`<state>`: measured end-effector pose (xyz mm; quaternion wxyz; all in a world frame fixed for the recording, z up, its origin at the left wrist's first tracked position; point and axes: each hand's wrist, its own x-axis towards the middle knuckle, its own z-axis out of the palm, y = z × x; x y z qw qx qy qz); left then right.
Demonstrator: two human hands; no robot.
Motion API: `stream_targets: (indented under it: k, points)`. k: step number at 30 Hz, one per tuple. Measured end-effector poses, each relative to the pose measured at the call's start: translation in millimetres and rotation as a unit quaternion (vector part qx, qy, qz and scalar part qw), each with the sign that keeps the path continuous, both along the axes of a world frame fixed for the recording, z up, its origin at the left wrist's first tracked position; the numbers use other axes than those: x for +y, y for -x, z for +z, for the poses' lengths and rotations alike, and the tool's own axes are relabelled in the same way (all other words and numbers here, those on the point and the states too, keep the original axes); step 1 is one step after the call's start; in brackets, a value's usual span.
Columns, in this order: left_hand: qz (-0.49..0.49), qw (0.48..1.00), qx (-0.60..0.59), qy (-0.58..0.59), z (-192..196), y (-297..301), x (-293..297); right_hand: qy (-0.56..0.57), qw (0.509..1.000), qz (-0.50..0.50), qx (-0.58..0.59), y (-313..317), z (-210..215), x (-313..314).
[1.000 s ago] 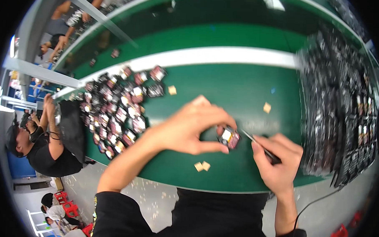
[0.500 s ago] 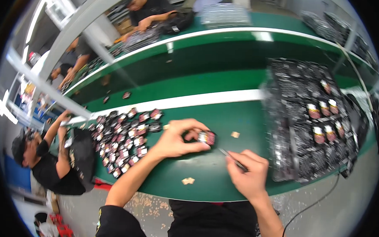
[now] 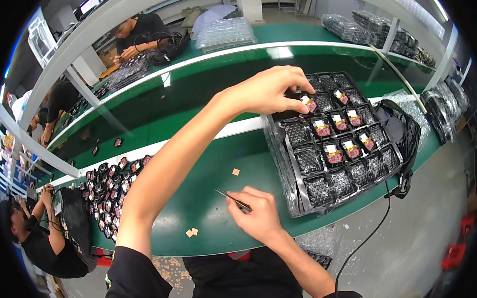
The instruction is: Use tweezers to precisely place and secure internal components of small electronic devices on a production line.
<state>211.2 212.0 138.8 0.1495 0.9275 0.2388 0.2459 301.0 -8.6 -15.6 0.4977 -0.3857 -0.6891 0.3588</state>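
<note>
Far to the right, my left hand (image 3: 274,90) reaches over a black compartment tray (image 3: 307,159) on the right of the green table. Its thumb and fingers close on a small black part with a red-and-white face (image 3: 309,103), which is in or just above a far compartment; I cannot tell which. Several like parts (image 3: 338,122) sit in other compartments. My right hand (image 3: 260,214) is near the table's front, closed around dark tweezers (image 3: 240,202) whose thin tips point up and left, touching nothing. Small tan squares (image 3: 236,172) lie on the table.
A heap of similar black parts (image 3: 108,189) covers the table's left side. A white-edged partition (image 3: 239,129) runs behind. Right of the tray lies a black bag (image 3: 399,136); a cable (image 3: 358,248) hangs below it. Co-workers (image 3: 142,35) sit across and at left.
My left hand has carried the small part from mid-table to the tray on the right. My right hand still holds the tweezers. The view has swung to the right.
</note>
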Motion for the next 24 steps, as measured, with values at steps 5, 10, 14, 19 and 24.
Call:
stream_targets:
  k: [5,10,14,19,24]
  points:
    - [0.048,0.994,-0.08,-0.061,-14,27,-6,0.003,1.0,0.008,-0.004,1,4,0]
    - [0.217,0.969,-0.065,-0.1,-50,125,-28,-0.011,0.999,-0.011,-0.038,-7,6,0]
    - [0.455,0.869,0.16,-0.114,-100,270,-58,-0.011,1.0,0.014,-0.026,-1,6,0]
    - [0.68,0.654,0.331,0.008,-133,420,-114,-0.014,0.998,0.026,-0.048,4,9,1]
    - [0.636,0.745,0.195,0.035,-131,438,-128,-0.009,0.998,0.017,-0.062,6,11,1]
